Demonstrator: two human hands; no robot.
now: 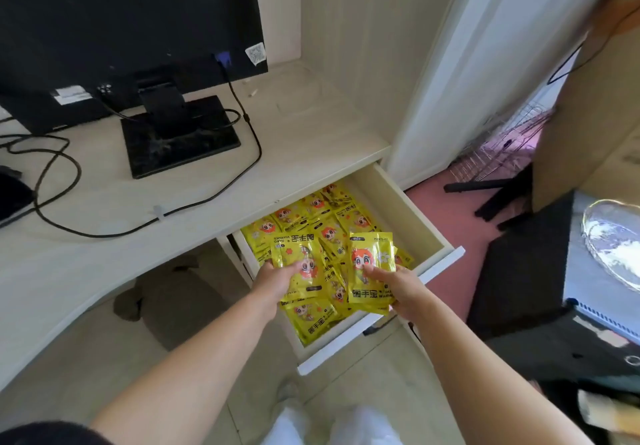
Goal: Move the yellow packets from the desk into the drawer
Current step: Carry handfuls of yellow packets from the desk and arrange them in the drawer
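Setting: pale wood surface (104, 202) with an open drawer (405, 212) pulled out from under its right end, seen from above.
Left hand (277, 280): reaches over the near-left part of the drawer, fingers and thumb closed on the lower part of a yellow packet.
Left packet (298, 259): held above the drawer's contents with its cartoon print upside down; whether it is one packet or several stacked I cannot tell.
Right hand (398, 287): just right of the left one, over the drawer's near-right part, thumb across the front of a second yellow packet and fingers curled behind it.
Right packet (372, 264): held nearly upright, cartoon face toward the camera; extra edges show at its bottom, so it may be a small stack.
Loose packets (322, 209): many yellow ones lie overlapping in the drawer, filling its left and middle; the far-right strip of the drawer bottom shows bare.
Task state: no yellow packets show on the surface; all in view are in the drawer or in the hands.
Monitor (121, 12): black, its back toward the camera, standing on a square black base (180, 136) at the rear left of the surface.
Cables (249, 133): black leads loop from the monitor across the surface.
White panel (450, 64): upright, just right of the drawer.
Wire rack (502, 143): on the pink floor beyond the panel.
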